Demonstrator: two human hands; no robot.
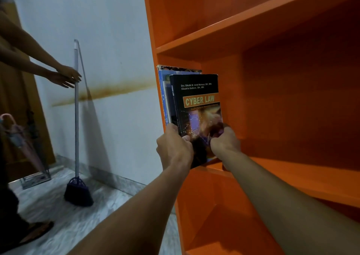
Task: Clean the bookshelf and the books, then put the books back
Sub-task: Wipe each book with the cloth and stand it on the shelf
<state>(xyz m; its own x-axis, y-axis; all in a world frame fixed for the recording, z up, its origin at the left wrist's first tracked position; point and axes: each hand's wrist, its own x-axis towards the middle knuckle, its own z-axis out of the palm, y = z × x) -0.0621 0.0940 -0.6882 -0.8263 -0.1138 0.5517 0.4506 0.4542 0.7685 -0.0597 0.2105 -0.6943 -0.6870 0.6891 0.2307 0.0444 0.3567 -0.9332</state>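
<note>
Up close, both hands are gripping the black book titled "CYBER LAW" (198,108) at its lower end, holding it upright against the left wall of the orange bookshelf (272,30). The left hand (174,147) is curling around the near bottom corner on the spine side, thumb lying across the front cover and fingers wrapping out of sight behind the spine. The right hand (224,140) is closing on the bottom right edge of the same cover, fingers bent tight onto it, with the forearm stretching over the front lip of the shelf board (292,178). The book's bottom edge is sitting at or just above that board; which of the two cannot be told, since the hands are covering it.

Behind and to the left of this book, a few other books (165,91) are standing upright, pressing against the shelf's left side panel, with a blue spine and a patterned cover showing at their tops. The rest of the compartment to the right is showing only orange wood.

Farther left, a broom (77,118) with a pale handle and dark bristles is leaning against the white wall (116,40), which is bearing a brown horizontal stain. Another person's two hands (66,76) are reaching out flat, with fingers extended, touching the broom handle. A pink folded umbrella (11,130) is standing in a rack at the far left, on the marbled floor (48,206).
</note>
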